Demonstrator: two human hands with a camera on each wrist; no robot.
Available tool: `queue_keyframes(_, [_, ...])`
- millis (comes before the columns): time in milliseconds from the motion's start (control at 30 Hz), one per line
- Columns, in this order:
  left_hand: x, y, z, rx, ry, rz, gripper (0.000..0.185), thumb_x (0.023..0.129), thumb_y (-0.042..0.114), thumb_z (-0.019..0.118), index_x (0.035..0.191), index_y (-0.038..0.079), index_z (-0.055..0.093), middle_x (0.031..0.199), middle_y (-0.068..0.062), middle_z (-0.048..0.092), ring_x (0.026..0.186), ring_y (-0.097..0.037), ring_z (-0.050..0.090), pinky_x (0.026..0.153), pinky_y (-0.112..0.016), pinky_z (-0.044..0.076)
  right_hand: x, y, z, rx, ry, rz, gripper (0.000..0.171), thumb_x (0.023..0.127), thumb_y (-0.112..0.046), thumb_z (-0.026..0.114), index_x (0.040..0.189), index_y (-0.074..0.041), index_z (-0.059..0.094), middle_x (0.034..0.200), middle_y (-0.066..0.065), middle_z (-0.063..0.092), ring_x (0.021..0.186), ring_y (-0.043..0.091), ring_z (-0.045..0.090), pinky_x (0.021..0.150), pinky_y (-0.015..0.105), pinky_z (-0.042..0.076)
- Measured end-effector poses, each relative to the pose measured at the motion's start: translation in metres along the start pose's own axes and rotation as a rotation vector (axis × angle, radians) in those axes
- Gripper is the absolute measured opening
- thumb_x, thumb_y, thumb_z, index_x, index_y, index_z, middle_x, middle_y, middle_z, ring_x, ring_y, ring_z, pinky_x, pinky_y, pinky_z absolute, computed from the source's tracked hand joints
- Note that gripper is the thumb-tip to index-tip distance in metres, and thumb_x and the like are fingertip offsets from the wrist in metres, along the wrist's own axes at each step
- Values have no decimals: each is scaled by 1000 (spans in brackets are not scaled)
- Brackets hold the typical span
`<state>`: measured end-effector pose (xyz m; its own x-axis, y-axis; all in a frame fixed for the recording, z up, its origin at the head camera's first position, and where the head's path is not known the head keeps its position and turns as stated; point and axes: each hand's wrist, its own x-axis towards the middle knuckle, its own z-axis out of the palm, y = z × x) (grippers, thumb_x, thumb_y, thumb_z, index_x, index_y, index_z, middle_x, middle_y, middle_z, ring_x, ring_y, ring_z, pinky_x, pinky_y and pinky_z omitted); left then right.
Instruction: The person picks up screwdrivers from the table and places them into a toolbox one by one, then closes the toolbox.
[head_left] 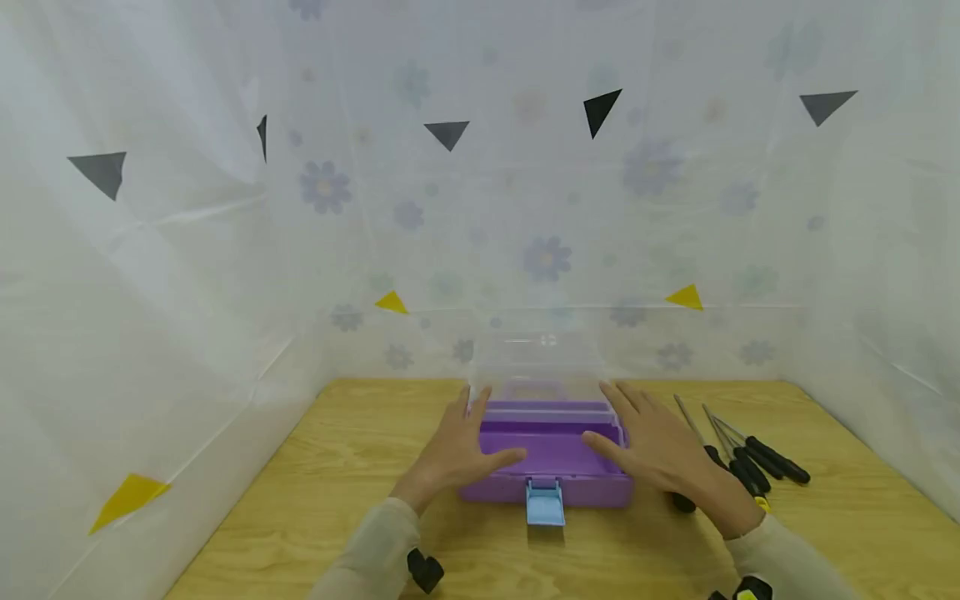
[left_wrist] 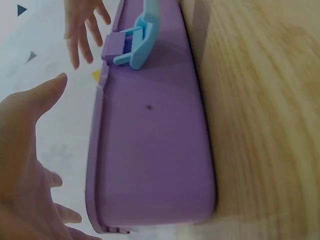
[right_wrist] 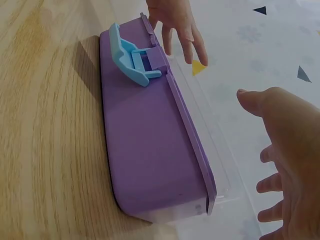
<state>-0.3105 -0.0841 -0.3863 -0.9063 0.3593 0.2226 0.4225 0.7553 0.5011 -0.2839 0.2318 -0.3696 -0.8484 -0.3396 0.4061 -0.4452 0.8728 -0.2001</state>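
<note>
A purple plastic box [head_left: 495, 492] stands on the wooden table, its inside showing bare purple floor in the head view. Its see-through lid [head_left: 536, 362] is raised at the back. The light blue latch [head_left: 545, 505] hangs unfastened at the front, and both wrist views show it tilted out from the wall. My left hand [head_left: 454, 450] hovers over the box's left end, thumb and fingers spread. Over the right end is my right hand [head_left: 660, 442], likewise spread, its thumb above the opening. Neither hand holds anything.
Several screwdrivers with black handles [head_left: 776, 461] lie on the table [head_left: 315, 500] to the right of the box, partly behind my right hand and wrist. White flower-printed sheeting [head_left: 480, 208] with black and yellow triangles encloses the back and sides.
</note>
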Motion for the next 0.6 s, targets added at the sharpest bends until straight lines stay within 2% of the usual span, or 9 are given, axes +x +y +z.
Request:
queue_keyframes(200, [-4,-12,2,-114,25,-30,123,81,68,76,167,11,8,169,-23,5,152,-46,16,114,-68,25,-10,11,-6,36,-4,64,87,102,-62,51,163,-5,29,157,29,38,138,55,39,101,74,37])
queue_keyframes(400, [-5,-26,3,-294,52,66,119,80,60,83,164,7,18,162,-23,30,144,-43,36,112,-63,33,-14,25,-8,6,1,95,86,102,-60,53,162,-3,29,153,32,42,131,56,46,94,74,43])
queue_keyframes(533, [-2,-32,5,-424,24,127,106,80,48,87,156,-2,31,145,-22,49,128,-43,52,106,-60,43,-17,31,-7,-24,-10,120,85,104,-59,52,160,1,31,149,36,44,130,58,46,104,76,31])
queue_keyframes(600, [1,-34,6,-482,-1,161,100,80,43,88,153,-2,36,139,-21,55,122,-43,57,103,-59,46,-19,34,-5,-38,-24,138,84,104,-59,51,158,3,33,148,37,44,132,58,44,109,75,23])
